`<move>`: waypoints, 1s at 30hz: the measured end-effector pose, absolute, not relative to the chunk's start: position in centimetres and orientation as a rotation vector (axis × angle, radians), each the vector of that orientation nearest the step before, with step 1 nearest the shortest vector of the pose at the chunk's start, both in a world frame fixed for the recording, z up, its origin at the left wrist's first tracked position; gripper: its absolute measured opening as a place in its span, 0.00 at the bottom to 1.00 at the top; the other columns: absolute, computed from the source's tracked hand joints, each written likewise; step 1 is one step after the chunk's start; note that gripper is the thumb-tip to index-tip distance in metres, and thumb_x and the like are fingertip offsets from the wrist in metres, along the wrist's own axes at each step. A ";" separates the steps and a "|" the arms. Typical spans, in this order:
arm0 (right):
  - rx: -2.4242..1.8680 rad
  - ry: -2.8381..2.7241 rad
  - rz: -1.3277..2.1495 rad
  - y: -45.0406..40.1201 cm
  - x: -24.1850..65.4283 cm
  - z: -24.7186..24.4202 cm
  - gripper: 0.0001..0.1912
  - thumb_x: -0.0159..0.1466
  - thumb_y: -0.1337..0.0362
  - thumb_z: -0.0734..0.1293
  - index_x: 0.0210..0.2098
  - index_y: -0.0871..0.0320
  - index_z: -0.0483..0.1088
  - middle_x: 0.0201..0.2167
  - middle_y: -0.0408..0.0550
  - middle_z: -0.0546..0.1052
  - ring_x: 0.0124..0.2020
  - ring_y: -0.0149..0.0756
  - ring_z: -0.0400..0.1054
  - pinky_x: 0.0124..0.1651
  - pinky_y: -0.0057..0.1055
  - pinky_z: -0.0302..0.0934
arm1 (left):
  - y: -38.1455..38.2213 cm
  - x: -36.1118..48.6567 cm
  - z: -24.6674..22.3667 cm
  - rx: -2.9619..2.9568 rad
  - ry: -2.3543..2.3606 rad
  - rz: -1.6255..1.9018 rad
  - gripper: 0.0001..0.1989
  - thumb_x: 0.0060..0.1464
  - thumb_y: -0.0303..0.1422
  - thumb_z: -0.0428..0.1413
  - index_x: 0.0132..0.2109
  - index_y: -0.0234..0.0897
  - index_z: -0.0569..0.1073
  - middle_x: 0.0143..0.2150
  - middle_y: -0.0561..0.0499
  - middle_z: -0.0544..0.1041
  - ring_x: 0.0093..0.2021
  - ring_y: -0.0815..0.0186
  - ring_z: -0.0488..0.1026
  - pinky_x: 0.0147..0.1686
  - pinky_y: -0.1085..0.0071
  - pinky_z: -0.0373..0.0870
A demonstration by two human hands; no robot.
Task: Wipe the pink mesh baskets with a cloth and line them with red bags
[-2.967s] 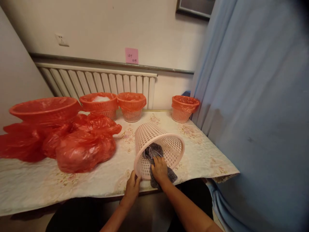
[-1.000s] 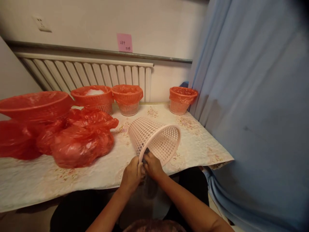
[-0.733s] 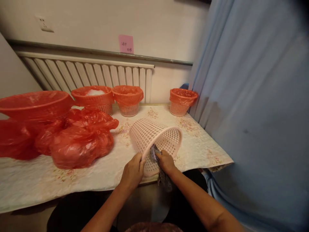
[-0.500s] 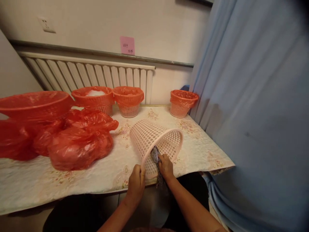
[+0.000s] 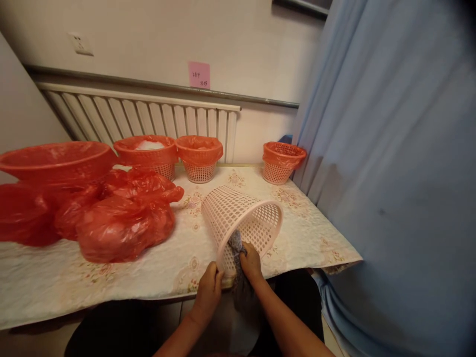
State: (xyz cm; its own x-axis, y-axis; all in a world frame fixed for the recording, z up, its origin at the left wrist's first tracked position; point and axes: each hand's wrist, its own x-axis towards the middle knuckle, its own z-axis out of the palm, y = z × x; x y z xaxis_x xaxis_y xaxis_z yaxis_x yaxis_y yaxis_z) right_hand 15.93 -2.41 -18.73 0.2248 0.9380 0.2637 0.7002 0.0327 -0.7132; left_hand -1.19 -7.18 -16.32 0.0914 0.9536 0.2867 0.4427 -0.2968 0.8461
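Note:
A pale pink perforated plastic basket [image 5: 230, 208] lies on its side on the flowered tablecloth, its mouth turned toward me and to the right. My left hand [image 5: 210, 285] grips the near part of its rim, fingers closed. At the mouth, my right hand [image 5: 251, 260] is closed on a grey cloth [image 5: 237, 248]. Part of the cloth lies against the inside of the basket; the rest hangs down past the table edge.
Red plastic bags [image 5: 126, 223] lie bunched on the left. Behind them stand a wide red-lined basket [image 5: 59, 161] and another red-lined one [image 5: 147, 156] holding something white. Smaller lined baskets [image 5: 200, 158] stand farther back. A blue curtain [image 5: 386, 188] hangs at the right.
My right hand has shifted slightly down and left with the cloth, and more of the cloth now hangs below the rim. My left hand keeps its grip on the basket.

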 end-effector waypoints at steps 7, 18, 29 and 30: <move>-1.427 -1.568 0.594 -3.7 10.2 -14.5 0.15 0.56 0.71 0.57 0.38 0.57 0.72 0.33 0.43 0.75 0.36 0.34 0.69 0.41 0.26 0.64 | -7.9 -2.9 -14.3 1.959 1.415 1.171 0.09 0.60 0.36 0.44 0.32 0.42 0.63 0.28 0.52 0.70 0.29 0.62 0.69 0.31 0.68 0.65; -1.762 -2.248 0.046 -2.6 15.9 -17.1 0.12 0.65 0.62 0.60 0.41 0.53 0.74 0.38 0.48 0.71 0.39 0.39 0.65 0.37 0.29 0.56 | -7.9 -3.9 -9.6 2.050 1.437 1.048 0.09 0.61 0.36 0.42 0.36 0.41 0.65 0.31 0.49 0.73 0.32 0.60 0.71 0.33 0.66 0.66; -1.828 -1.853 0.182 -2.6 16.7 -18.5 0.25 0.55 0.73 0.62 0.51 0.49 0.71 0.41 0.49 0.69 0.44 0.39 0.65 0.48 0.29 0.57 | -8.3 -1.4 -14.5 1.783 1.393 1.101 0.09 0.59 0.39 0.46 0.33 0.41 0.62 0.27 0.53 0.70 0.29 0.62 0.69 0.31 0.67 0.66; -1.803 -1.783 0.262 -2.5 16.7 -18.5 0.25 0.55 0.74 0.62 0.50 0.50 0.72 0.42 0.49 0.70 0.45 0.39 0.65 0.49 0.30 0.57 | -8.4 -1.3 -15.3 1.768 1.368 1.084 0.08 0.58 0.39 0.46 0.34 0.40 0.63 0.29 0.52 0.71 0.31 0.62 0.70 0.33 0.67 0.67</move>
State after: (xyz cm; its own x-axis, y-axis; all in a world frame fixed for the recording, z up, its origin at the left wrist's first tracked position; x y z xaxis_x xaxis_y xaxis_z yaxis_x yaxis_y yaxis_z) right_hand 16.72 -2.51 -18.46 0.0858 0.9624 0.2578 0.8475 0.0655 -0.5267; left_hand -1.28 -8.36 -15.28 0.1159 0.9686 0.2198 0.4354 -0.2485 0.8653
